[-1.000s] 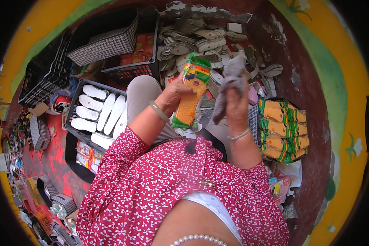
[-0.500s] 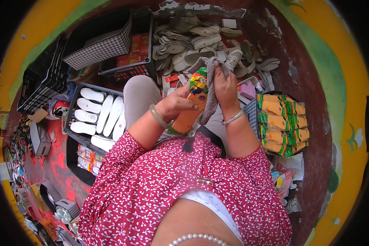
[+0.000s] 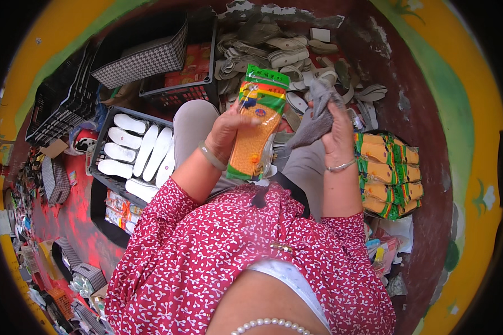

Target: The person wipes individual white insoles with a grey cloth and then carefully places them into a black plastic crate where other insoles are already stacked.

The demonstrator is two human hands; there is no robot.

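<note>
My left hand (image 3: 227, 131) grips a packet of insoles (image 3: 257, 120), a clear bag with a green top and an orange insole showing inside. The packet stands upright above my lap, its printed front toward me. A crumpled grey cloth (image 3: 314, 120) hangs from my right hand (image 3: 338, 131), whose fingers are closed round it; cloth and packet are apart. Right of my right forearm, more orange insole packets (image 3: 383, 170) lie in stacked rows in a basket. On my left, a black crate (image 3: 98, 162) holds several white insoles (image 3: 145, 152).
Used shoes and soles (image 3: 274, 53) are heaped against the far wall. A houndstooth basket (image 3: 142, 58) and a black crate with red boxes (image 3: 191, 64) stand at the far left. Small goods crowd the left floor (image 3: 72, 218). Plastic-wrapped items (image 3: 385, 254) lie by my right side.
The grey cloth has come away from the packet, and my right hand has moved right with it. My left hand has turned the packet more upright, its front now fully in view.
</note>
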